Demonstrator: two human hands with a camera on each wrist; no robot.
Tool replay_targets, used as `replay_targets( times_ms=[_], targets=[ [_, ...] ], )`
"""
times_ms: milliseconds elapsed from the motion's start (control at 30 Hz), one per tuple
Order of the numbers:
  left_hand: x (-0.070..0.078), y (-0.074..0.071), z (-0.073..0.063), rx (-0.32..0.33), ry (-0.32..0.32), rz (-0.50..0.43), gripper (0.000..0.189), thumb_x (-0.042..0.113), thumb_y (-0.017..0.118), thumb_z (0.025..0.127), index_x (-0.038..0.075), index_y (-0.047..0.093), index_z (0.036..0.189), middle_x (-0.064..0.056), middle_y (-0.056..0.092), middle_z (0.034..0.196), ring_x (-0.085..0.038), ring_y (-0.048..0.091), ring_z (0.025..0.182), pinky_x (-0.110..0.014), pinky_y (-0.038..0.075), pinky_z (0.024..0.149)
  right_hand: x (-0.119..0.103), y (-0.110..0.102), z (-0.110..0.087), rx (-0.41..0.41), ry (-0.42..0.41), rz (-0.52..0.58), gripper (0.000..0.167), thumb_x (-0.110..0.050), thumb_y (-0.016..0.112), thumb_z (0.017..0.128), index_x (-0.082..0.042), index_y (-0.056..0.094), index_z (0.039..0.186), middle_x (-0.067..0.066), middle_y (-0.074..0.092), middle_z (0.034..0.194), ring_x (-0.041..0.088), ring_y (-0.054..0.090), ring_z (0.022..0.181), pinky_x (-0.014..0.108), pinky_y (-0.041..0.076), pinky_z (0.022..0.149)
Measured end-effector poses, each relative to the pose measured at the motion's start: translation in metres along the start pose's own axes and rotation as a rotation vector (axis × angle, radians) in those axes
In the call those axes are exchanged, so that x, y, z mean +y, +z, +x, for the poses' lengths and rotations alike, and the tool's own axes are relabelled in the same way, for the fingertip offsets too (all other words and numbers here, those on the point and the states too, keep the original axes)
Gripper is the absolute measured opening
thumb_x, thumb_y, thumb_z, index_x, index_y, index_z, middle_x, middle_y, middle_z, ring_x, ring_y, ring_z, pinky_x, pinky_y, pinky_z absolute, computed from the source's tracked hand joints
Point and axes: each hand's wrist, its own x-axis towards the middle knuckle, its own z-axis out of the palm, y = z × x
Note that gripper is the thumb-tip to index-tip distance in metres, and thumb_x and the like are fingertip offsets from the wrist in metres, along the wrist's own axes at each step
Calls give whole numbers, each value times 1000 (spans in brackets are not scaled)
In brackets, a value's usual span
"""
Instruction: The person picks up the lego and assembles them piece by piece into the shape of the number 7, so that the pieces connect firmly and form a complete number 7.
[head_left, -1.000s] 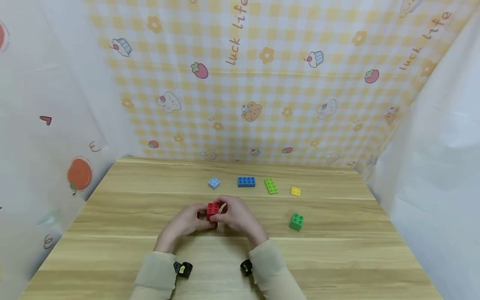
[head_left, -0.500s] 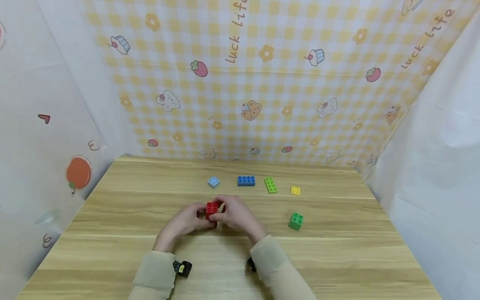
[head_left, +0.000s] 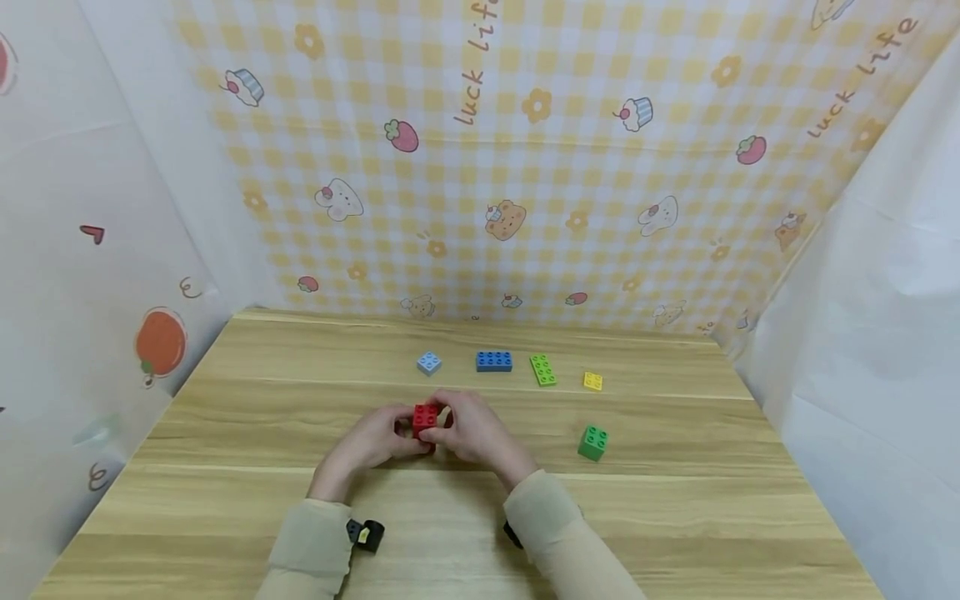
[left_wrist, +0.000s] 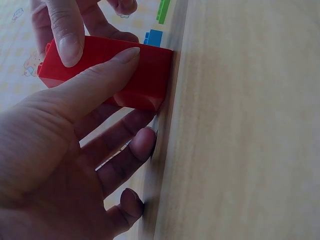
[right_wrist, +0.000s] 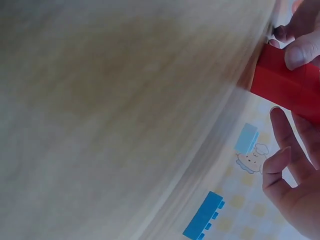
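Red toy-brick stack (head_left: pixel 424 415) sits slightly left of and below frame centre, upright, long axis vertical, studs up. Left hand (head_left: pixel 375 437) pinches it low from frame left, right hand (head_left: pixel 471 427) grips it higher from frame right. Neither is nearer, both in contact. Base is at the tabletop (head_left: pixel 675 517); can't tell if touching or just clear

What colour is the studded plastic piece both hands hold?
Piece is red; clearest in left wrist view.
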Motion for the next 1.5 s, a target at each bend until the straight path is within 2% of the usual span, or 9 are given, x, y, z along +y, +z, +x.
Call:
replay_targets(
  times_ms=[300,567,833,1100,1233,1500],
  targets=[
    [-2,1,0,-11,27,-2,20,27,79,84,17,68,98,4,64,85,-15,57,76,-37,46,71,3,5,-2,32,11,-3,21,-30,75,88,-23,66,106,-10,60,89,8,52,69,24,45,57],
    [-2,-1,-2,-32,49,-51,22,22,77,86,15,69,104,4,65,87,-15,59,77,-34,48,72,4,6,-3,33,12,-9,26,-31,75,88,-21,67,111,-7,62,88,8,53,68,23,44,56],
    [-3,-7,-5,-41,96,-60,29,21,75,87,9,67,113,-1,68,100,-19,62,90,-38,49,81,3,5,-2,23,21,-3,29,-31,75,88,-21,67,114,-8,62,90,8,53,69,24,45,56],
    [1,-13,-8,-27,81,-32,42,24,72,90,11,62,129,-3,66,115,-26,59,111,-51,45,95,1,4,-5,15,60,15,33,-32,74,89,-21,66,119,-7,62,93,9,55,71,24,47,58],
    [1,-16,-9,-32,72,-57,45,22,70,92,10,58,134,-9,64,123,-31,57,116,-52,45,95,0,4,-5,18,67,31,31,-31,74,88,-22,66,117,-7,62,94,9,56,71,25,48,58],
    [2,-19,-11,-49,97,-109,46,20,68,93,8,56,135,-10,62,127,-31,58,116,-49,47,94,-1,4,-4,28,60,34,33,-31,75,88,-22,67,118,-8,63,97,8,56,73,25,48,60]
  ],
)
